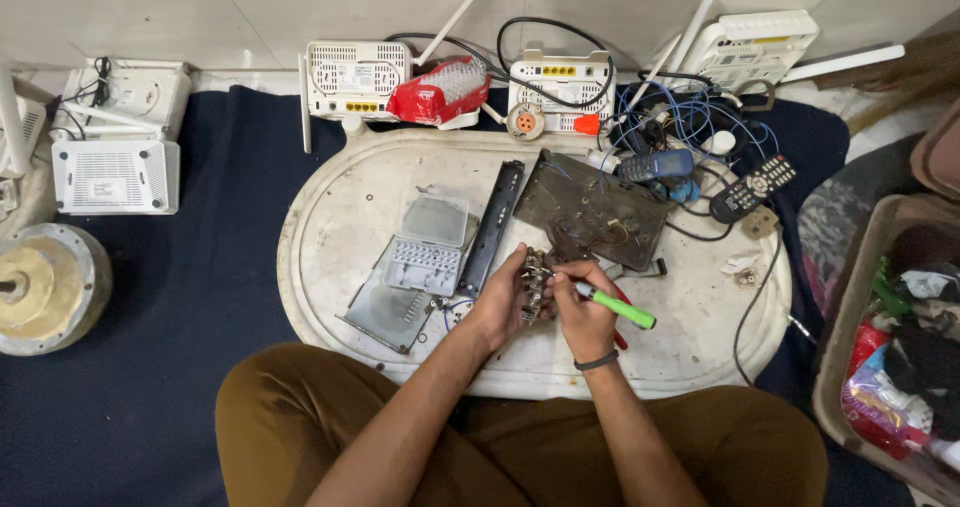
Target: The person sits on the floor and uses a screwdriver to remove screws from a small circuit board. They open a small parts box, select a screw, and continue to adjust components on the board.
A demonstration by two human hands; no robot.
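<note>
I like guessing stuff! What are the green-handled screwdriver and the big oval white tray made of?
Green-handled screwdriver: the handle looks like smooth plastic, evenly bright; its tip is hidden. Big oval white tray: probably plastic, matte, scuffed and stained; painted metal is possible.

The person sits on the floor in mustard-brown trousers (520,447) that fill the lower part of the view, the cloth plain and slightly creased over the knees. Both forearms are bare, with no sleeves showing. A thin dark band (596,362) circles the right wrist, just behind the right hand (583,312); the left hand (500,302) wears nothing.
</note>
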